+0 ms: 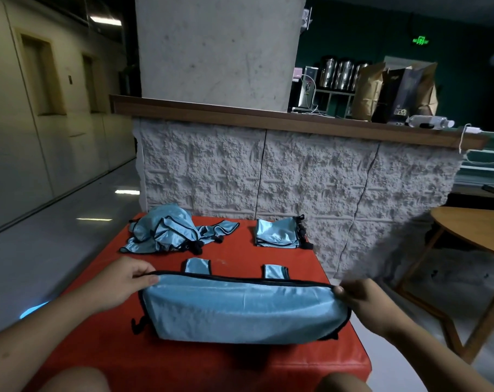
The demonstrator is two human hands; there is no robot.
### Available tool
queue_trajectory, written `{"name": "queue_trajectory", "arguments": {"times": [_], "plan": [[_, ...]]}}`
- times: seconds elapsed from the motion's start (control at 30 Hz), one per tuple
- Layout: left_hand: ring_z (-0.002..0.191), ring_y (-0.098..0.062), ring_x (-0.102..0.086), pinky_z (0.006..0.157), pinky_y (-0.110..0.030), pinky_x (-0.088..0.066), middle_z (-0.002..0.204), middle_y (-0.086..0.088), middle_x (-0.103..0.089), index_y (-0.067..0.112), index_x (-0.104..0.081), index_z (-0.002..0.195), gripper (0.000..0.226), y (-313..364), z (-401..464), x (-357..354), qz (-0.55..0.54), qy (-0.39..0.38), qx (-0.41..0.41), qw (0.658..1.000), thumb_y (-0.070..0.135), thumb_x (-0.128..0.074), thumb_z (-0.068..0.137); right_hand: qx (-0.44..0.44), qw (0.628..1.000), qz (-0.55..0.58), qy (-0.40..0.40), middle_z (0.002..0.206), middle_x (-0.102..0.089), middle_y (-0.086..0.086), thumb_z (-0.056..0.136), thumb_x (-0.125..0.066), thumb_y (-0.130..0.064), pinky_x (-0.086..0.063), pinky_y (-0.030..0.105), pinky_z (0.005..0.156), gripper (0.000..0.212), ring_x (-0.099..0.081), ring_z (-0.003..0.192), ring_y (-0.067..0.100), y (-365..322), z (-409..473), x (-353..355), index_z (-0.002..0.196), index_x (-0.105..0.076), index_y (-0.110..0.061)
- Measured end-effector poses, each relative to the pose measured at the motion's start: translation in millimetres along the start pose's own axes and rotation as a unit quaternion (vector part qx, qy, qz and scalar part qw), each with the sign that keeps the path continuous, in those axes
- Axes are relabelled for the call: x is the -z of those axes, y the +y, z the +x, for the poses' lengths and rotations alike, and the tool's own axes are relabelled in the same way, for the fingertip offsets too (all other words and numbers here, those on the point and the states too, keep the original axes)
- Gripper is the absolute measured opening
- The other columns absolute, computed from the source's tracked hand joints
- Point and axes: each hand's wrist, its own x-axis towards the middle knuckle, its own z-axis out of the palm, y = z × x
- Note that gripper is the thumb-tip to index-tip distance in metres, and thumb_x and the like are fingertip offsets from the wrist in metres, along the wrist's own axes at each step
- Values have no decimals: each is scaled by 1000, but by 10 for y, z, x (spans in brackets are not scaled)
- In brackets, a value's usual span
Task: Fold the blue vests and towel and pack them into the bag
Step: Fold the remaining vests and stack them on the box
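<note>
A light blue vest (240,309) with black trim lies across the red surface (240,253) in front of me, its lower half lifted and folded over toward its two shoulder straps. My left hand (127,281) pinches the raised black hem at its left corner. My right hand (359,298) pinches the same hem at its right corner. A loose heap of unfolded blue vests (166,230) sits at the back left. A neat folded stack of blue vests (279,233) sits at the back right. I see no bag for packing and no towel that I can tell apart.
The red surface ends against a rough stone counter wall (268,171) with a wooden top. A round wooden table (472,230) stands close on the right. Brown paper bags (373,89) and a bottle rest on the counter. Shiny floor lies to the left.
</note>
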Motion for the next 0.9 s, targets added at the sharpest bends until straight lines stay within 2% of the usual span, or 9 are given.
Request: {"name": "queue_trajectory", "arguments": {"times": [0.1, 0.27, 0.37, 0.43, 0.57, 0.63, 0.73, 0.8, 0.9], "plan": [[65, -5, -64, 65, -22, -48, 72, 0, -74, 17, -77, 76, 16, -76, -8, 17, -15, -33, 12, 999, 15, -72, 91, -24, 998, 57, -16, 53, -35, -9, 99, -64, -17, -23, 21, 50, 49, -30, 54, 6, 89, -6, -43, 54, -45, -19], [66, -4, -65, 69, -24, -49, 73, 0, -74, 15, -76, 76, 17, -182, 277, -153, -32, 45, 9, 998, 6, -72, 89, -56, 997, 32, 32, 50, -45, -10, 97, -66, -19, -28, 21, 49, 41, -36, 49, 4, 218, 184, -251, 58, -58, -13], [75, -4, -69, 74, -20, -52, 81, 5, -76, 15, -76, 80, 20, -343, 575, -302, -42, 74, 12, 996, -1, -70, 90, -83, 995, 9, 62, 58, -64, -10, 95, -68, -22, -40, 26, 54, 27, -53, 54, 4, 340, 421, -441, 69, -69, -17], [77, -6, -70, 74, -21, -53, 81, 6, -76, 16, -75, 83, 23, -482, 803, -423, -40, 86, 15, 995, -3, -67, 91, -103, 992, 9, 68, 66, -69, -10, 95, -68, -20, -42, 20, 55, 22, -61, 62, 2, 444, 610, -595, 74, -71, -24], [75, -15, -70, 66, -19, -49, 76, 0, -73, 15, -69, 83, 21, -734, 1224, -667, -33, 135, 39, 989, -3, -65, 93, -136, 988, 18, 67, 68, -68, -13, 98, -63, -17, -40, 16, 54, 24, -61, 66, 0, 628, 993, -866, 76, -70, -22], [73, -19, -68, 63, -17, -46, 74, -3, -71, 16, -68, 82, 21, -869, 1409, -777, -27, 139, 42, 989, -2, -64, 93, -159, 985, 22, 62, 64, -62, -9, 100, -59, -18, -36, 24, 53, 30, -55, 62, 6, 700, 1180, -980, 70, -65, -18], [60, 0, -59, 56, -9, -39, 65, 3, -63, 12, -67, 83, 19, -1100, 1699, -954, -11, 132, 43, 990, -2, -62, 94, -182, 981, 10, 63, 56, -51, -1, 102, -56, -18, -29, 32, 52, 40, -45, 56, 13, 884, 1507, -1189, 63, -50, -14], [63, 3, -59, 60, -7, -39, 69, 5, -63, 7, -68, 88, 13, -1238, 1882, -1039, 4, 137, 42, 990, -3, -61, 94, -192, 979, 0, 61, 55, -49, 0, 102, -54, -19, -28, 32, 51, 41, -44, 55, 15, 1011, 1724, -1310, 61, -47, -15], [73, -9, -62, 68, -20, -45, 77, 2, -67, 13, -67, 91, 14, -1475, 2168, -1162, 24, 145, 43, 988, 2, -62, 96, -205, 977, -33, 38, 60, -53, 3, 103, -51, -21, -29, 31, 52, 41, -46, 57, 17, 1207, 2026, -1496, 63, -46, -15]]}}
